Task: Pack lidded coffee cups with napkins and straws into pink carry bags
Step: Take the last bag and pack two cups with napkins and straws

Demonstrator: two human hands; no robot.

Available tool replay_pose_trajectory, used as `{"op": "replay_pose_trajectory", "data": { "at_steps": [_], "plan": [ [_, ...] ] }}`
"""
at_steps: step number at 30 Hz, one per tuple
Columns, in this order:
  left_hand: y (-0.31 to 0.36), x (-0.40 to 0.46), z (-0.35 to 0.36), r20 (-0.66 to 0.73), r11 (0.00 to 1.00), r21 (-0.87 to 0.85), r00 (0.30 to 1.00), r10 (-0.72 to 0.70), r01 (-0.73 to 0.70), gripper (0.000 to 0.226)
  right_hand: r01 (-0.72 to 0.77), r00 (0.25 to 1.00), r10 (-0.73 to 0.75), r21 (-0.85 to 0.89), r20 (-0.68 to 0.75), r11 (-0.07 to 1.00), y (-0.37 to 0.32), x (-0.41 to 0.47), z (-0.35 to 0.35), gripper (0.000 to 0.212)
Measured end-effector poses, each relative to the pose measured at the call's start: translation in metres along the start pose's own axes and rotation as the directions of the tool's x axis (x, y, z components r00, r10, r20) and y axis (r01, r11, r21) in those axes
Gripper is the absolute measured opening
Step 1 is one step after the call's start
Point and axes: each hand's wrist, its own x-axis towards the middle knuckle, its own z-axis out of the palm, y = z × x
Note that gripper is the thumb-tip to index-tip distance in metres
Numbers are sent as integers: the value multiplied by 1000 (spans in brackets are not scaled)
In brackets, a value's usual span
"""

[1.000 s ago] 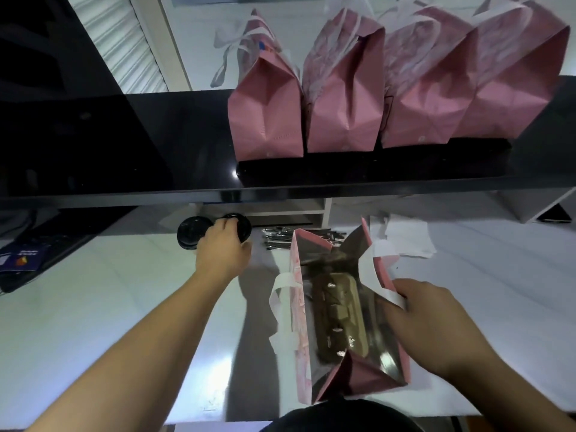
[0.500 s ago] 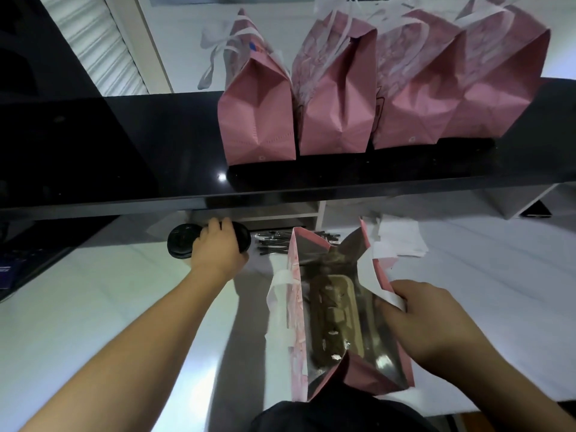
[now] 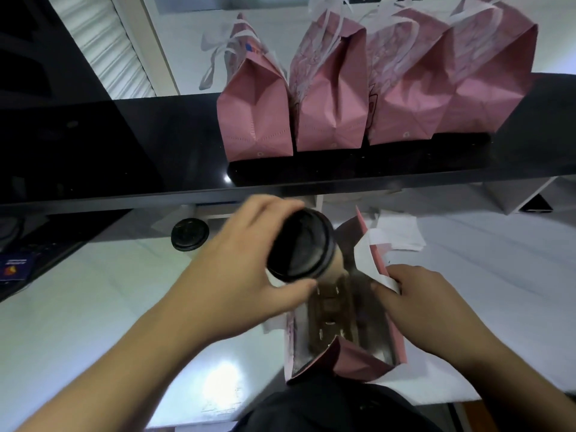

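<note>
White counter [image 3: 78, 322] under a black shelf [image 3: 124, 157] lined with packed pink bags [image 3: 333, 98]; left hand [image 3: 237, 275], its grip curled round the lidded coffee cup [image 3: 299, 244], carries it over the open bag [image 3: 367, 366]; right hand [image 3: 427, 307] pinches the bag's rim wide; best to level the tilted cup, then lower it straight into the cardboard holder [image 3: 330, 319]

We can't really read anything here. There's print on the dark blue card [image 3: 14, 265] at the left edge and faint patterning on the pink bags [image 3: 330, 88], but it's all too blurry.
</note>
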Motion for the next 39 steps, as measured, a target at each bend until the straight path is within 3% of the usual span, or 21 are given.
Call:
{"op": "replay_pose_trajectory", "data": {
  "at_steps": [4, 10, 14, 26, 31, 39],
  "plan": [
    [12, 17, 43, 225, 984, 145, 972, 70, -105, 82, 29, 1000, -30, -35, -8, 999, 0, -1, -4, 35],
    [8, 56, 107, 438, 907, 401, 897, -62, -133, 72, 32, 999, -32, -21, 25, 999, -4, -3, -6, 32],
    [6, 73, 132, 497, 885, 443, 861, -112, -141, 60, 28, 1000, -28, -19, 12, 999, -2, -3, -8, 33],
    [-4, 95, 175, 582, 904, 427, 775, -247, -33, 79, -24, 1000, 24, 0, 18, 1000, 11, -1, -9, 29],
    [-10, 93, 184, 570, 910, 415, 783, -249, -13, 68, -16, 1000, 16, 13, 13, 1000, 11, -3, -10, 31],
    [-13, 89, 183, 606, 899, 436, 751, -265, -35, 79, -9, 1000, 10, 39, -14, 999, 10, -7, -6, 36]
  ]
}}
